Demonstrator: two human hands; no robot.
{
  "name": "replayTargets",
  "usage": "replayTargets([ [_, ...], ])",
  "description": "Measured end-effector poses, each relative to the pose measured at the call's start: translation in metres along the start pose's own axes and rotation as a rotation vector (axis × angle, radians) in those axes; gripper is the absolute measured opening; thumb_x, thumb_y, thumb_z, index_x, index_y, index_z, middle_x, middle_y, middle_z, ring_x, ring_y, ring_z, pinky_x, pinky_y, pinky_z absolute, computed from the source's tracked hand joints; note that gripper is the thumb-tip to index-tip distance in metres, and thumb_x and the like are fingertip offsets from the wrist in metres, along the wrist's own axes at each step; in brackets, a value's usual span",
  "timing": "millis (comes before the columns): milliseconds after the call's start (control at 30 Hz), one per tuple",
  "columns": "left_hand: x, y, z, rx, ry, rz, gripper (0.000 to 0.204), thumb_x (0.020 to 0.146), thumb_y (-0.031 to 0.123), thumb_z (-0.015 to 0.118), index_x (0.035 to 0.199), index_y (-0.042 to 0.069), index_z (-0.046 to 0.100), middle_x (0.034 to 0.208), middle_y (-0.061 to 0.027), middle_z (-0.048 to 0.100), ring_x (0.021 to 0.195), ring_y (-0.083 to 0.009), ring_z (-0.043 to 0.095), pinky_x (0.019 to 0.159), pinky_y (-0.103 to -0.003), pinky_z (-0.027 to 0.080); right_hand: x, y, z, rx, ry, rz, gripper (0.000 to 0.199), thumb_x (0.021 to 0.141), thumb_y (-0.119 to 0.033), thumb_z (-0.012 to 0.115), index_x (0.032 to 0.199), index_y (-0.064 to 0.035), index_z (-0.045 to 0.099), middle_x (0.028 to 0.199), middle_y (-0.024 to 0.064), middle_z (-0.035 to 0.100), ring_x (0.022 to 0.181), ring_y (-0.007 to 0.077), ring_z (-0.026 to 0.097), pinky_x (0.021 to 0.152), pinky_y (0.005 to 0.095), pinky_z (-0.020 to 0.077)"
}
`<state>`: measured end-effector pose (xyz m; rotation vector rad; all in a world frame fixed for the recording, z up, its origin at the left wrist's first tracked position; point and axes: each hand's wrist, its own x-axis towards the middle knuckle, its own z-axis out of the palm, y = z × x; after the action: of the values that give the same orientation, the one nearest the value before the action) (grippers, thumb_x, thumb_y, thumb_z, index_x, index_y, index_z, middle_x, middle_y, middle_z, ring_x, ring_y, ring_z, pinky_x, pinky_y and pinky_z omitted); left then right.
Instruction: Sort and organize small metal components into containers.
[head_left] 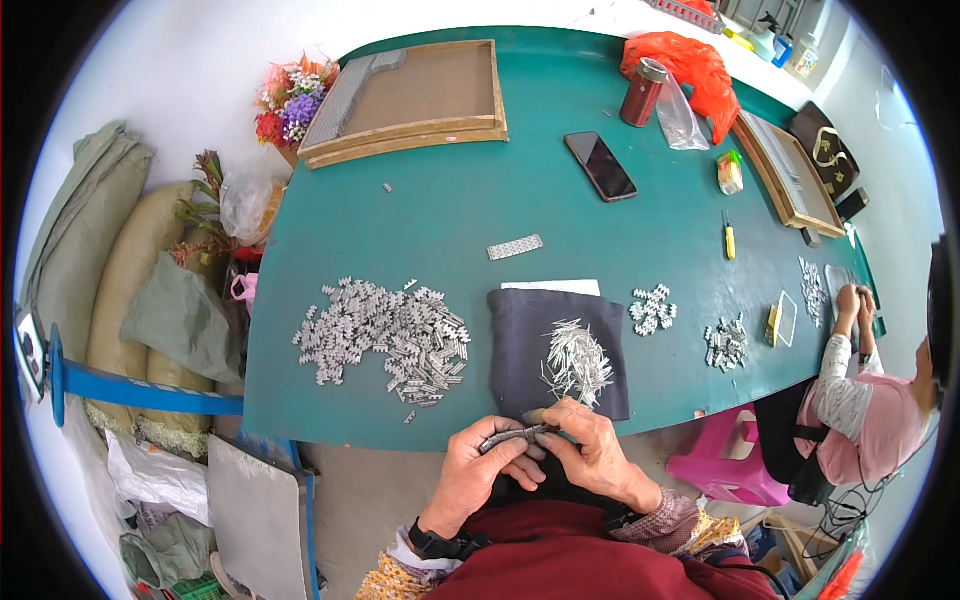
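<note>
While the left hand [480, 470] is clamping a small grey metal strip [508, 437] at the lower middle of the frame, steadying it, the right hand [590, 450] is pinching its end, just below the dark cloth [520, 340] of pins [575, 360] on the table [450, 210]

Head view, steep downward; green table [520, 200] ahead; hands close below.

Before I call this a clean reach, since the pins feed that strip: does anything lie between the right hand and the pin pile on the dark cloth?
Nothing visible. The right hand is at the near table edge, and the pin pile lies just beyond on the dark cloth, with only bare cloth between.
</note>
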<state>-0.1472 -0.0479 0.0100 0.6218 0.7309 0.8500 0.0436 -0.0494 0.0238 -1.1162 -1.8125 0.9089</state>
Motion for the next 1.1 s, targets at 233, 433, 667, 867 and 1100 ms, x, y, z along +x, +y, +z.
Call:
replayTargets([
  [233, -0.003, 0.003, 0.001, 0.022, -0.023, -0.019, 0.033, 0.094, -0.003, 0.055, 0.126, -0.012, 0.052, 0.103, -0.0249, 0.068, 0.077, -0.0323, 0.072, 0.064, -0.036, 0.063, -0.007, -0.005, 0.004, 0.169, 0.084, 0.271, 0.025, 0.088, 0.004, 0.06, 0.114, 0.0025, 0.062, 0.092, 0.0144, 0.067, 0.085, 0.0204, 0.066, 0.077, 0.0328, 0.0529],
  [433, -0.005, 0.006, -0.001, 0.004, -0.051, -0.025, 0.038, 0.091, -0.006, 0.055, 0.129, -0.011, 0.051, 0.107, -0.0252, 0.067, 0.083, -0.0326, 0.072, 0.068, -0.036, 0.063, -0.01, -0.004, 0.001, 0.192, 0.079, 0.25, 0.03, 0.09, 0.004, 0.057, 0.12, 0.0028, 0.06, 0.096, 0.0152, 0.069, 0.09, 0.0215, 0.069, 0.082, 0.0325, 0.0539],
  [667, -0.005, 0.004, -0.004, -0.025, -0.059, -0.066, 0.041, 0.089, -0.007, 0.055, 0.13, -0.011, 0.05, 0.109, -0.0265, 0.066, 0.084, -0.0334, 0.072, 0.07, -0.036, 0.062, -0.015, -0.001, 0.0, 0.279, 0.065, 0.312, 0.03, 0.091, 0.004, 0.055, 0.121, 0.0035, 0.06, 0.098, 0.015, 0.071, 0.093, 0.0195, 0.068, 0.085, 0.032, 0.053],
  [867, -0.002, 0.003, -0.003, -0.025, -0.066, -0.089, 0.042, 0.089, -0.007, 0.055, 0.131, -0.011, 0.05, 0.11, -0.0273, 0.066, 0.086, -0.034, 0.072, 0.071, -0.037, 0.062, -0.015, 0.002, -0.001, 0.334, 0.073, 0.342, 0.029, 0.092, 0.003, 0.053, 0.121, 0.0037, 0.06, 0.097, 0.0142, 0.07, 0.093, 0.0178, 0.067, 0.085, 0.0311, 0.0526],
  [1100, 0.005, 0.009, 0.017, 0.177, 0.061, -0.1, 0.032, 0.083, -0.005, 0.069, 0.113, -0.01, 0.062, 0.086, -0.0185, 0.07, 0.067, -0.0256, 0.071, 0.06, -0.031, 0.06, -0.02, -0.002, -0.003, 0.276, 0.105, 0.297, 0.026, 0.093, -0.001, 0.056, 0.119, 0.0022, 0.06, 0.094, 0.0144, 0.069, 0.088, 0.0153, 0.066, 0.078, 0.0311, 0.0537],
])
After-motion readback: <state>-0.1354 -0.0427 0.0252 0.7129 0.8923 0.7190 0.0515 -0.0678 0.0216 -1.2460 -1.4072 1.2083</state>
